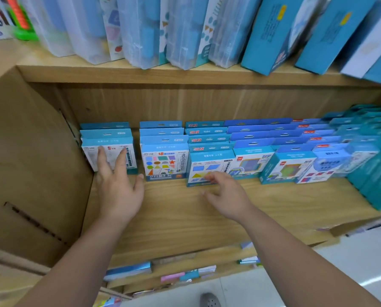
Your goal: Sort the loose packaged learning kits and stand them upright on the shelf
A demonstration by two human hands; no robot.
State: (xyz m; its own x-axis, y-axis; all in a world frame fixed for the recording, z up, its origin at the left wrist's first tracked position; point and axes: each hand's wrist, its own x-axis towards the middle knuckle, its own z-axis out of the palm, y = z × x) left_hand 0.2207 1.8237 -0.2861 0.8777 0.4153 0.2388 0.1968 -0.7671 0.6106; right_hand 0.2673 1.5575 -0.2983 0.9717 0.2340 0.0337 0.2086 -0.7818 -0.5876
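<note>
Rows of blue packaged learning kits stand upright on the wooden shelf (185,218). My left hand (116,185) presses its straight fingers flat against the front kit of the leftmost row (112,154). To its right stands a kit with coloured shapes on its face (164,162). My right hand (227,196) hovers with loosely spread fingers just in front of the tangram-style kit (207,167); its fingertips are at that kit's lower edge and hold nothing.
A cardboard panel (30,162) walls off the shelf's left side. More kit rows (295,160) and teal boxes (375,173) fill the right. Tall clear and blue packages (185,29) lean on the shelf above. Lower shelves hold small items (129,270).
</note>
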